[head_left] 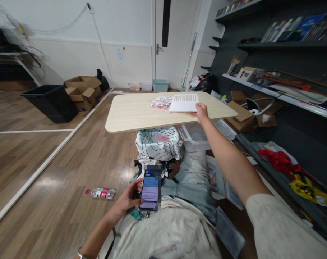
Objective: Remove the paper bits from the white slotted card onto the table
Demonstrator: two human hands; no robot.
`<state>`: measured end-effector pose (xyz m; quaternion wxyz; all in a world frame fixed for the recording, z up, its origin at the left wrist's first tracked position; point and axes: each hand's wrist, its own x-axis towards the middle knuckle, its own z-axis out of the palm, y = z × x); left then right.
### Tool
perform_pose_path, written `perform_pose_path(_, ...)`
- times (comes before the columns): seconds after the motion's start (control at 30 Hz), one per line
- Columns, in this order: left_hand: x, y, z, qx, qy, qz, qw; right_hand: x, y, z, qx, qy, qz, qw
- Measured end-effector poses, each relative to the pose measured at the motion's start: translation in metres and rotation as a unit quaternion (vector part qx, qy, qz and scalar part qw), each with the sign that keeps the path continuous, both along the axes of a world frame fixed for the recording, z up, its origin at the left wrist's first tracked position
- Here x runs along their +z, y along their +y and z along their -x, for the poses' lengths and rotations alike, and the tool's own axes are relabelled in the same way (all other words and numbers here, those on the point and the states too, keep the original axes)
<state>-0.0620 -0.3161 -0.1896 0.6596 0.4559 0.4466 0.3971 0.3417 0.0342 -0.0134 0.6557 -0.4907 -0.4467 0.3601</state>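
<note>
My left hand (pixel 131 196) is wrapped around a smartphone (pixel 150 190) low over my lap. Its screen is lit, and part of the phone is blurred out. Over the tabletop (pixel 128 111), my right hand (pixel 200 112) grips the near right corner of a white slotted board (pixel 184 103), its row of narrow slots along the far side. Just left of the board lies a pile of small white and reddish pieces (pixel 160 102), too small to make out singly. A teal charm (pixel 136 214) hangs by the phone's lower end.
A patterned cloth-covered stool (pixel 158 144) and a clear plastic bin (pixel 196 138) stand beneath the tabletop. A water bottle (pixel 101 193) lies on the floor at left. Further off are a black trash bin (pixel 51 104) and cardboard boxes (pixel 84 91). Dark shelves (pixel 284 82) line the right side.
</note>
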Motion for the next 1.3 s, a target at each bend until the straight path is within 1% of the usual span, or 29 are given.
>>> perform_pose_path(0.07, 0.017, -0.006, -0.005, 0.029, 0.043, -0.006, 0.999, 0.0, 0.0, 0.0, 0.001, 0.001, -0.001, 1.0)
perform_pose_path(0.13, 0.036, -0.016, -0.007, 0.066, 0.116, -0.026, 0.991, 0.0, -0.001, 0.001, 0.001, 0.002, 0.001, 1.0)
perform_pose_path(0.2, 0.055, -0.026, -0.008, 0.105, 0.213, -0.075, 0.969, 0.0, -0.001, 0.001, 0.0, 0.005, 0.002, 1.0)
perform_pose_path(0.23, 0.064, -0.03, -0.007, 0.111, 0.246, -0.111, 0.956, 0.001, -0.001, 0.001, 0.0, 0.007, 0.001, 1.0)
perform_pose_path(0.33, 0.085, -0.038, -0.009, 0.063, 0.297, -0.186, 0.935, 0.001, -0.001, 0.001, 0.002, 0.007, -0.001, 1.0)
perform_pose_path(0.4, 0.092, -0.039, -0.014, 0.016, 0.306, -0.209, 0.929, 0.002, -0.003, 0.002, 0.005, 0.005, -0.002, 1.0)
perform_pose_path(0.43, 0.093, -0.039, -0.017, -0.008, 0.305, -0.217, 0.927, 0.002, -0.004, 0.002, 0.006, 0.004, -0.001, 1.0)
perform_pose_path(0.5, 0.091, -0.036, -0.024, -0.049, 0.303, -0.23, 0.924, 0.004, -0.006, 0.004, 0.005, 0.003, -0.004, 1.0)
perform_pose_path(0.63, 0.076, -0.021, -0.035, -0.095, 0.319, -0.25, 0.909, 0.007, -0.012, 0.006, -0.004, 0.01, 0.002, 1.0)
perform_pose_path(0.7, 0.07, -0.007, -0.04, -0.098, 0.32, -0.27, 0.903, 0.008, -0.014, 0.007, -0.009, 0.011, 0.005, 1.0)
perform_pose_path(0.77, 0.07, 0.012, -0.045, -0.1, 0.342, -0.296, 0.886, 0.009, -0.015, 0.008, -0.012, 0.011, 0.006, 1.0)
perform_pose_path(0.83, 0.076, 0.031, -0.051, -0.094, 0.395, -0.323, 0.855, 0.009, -0.016, 0.008, -0.014, 0.009, 0.005, 1.0)
perform_pose_path(0.9, 0.084, 0.046, -0.054, -0.071, 0.422, -0.337, 0.838, 0.009, -0.016, 0.008, -0.016, 0.006, 0.005, 1.0)
perform_pose_path(0.93, 0.088, 0.051, -0.055, -0.049, 0.424, -0.338, 0.839, 0.009, -0.016, 0.008, -0.016, 0.004, 0.004, 1.0)
perform_pose_path(0.97, 0.091, 0.054, -0.055, -0.026, 0.416, -0.333, 0.846, 0.009, -0.016, 0.008, -0.016, 0.003, 0.003, 1.0)
perform_pose_path(1.07, 0.093, 0.048, -0.049, 0.037, 0.356, -0.295, 0.886, 0.009, -0.015, 0.008, -0.014, 0.003, 0.004, 1.0)
perform_pose_path(1.13, 0.088, 0.036, -0.042, 0.068, 0.324, -0.256, 0.908, 0.009, -0.015, 0.007, -0.012, 0.007, 0.006, 1.0)
perform_pose_path(1.3, 0.066, 0.001, -0.021, 0.097, 0.296, -0.167, 0.936, 0.008, -0.014, 0.007, -0.004, 0.009, 0.003, 1.0)
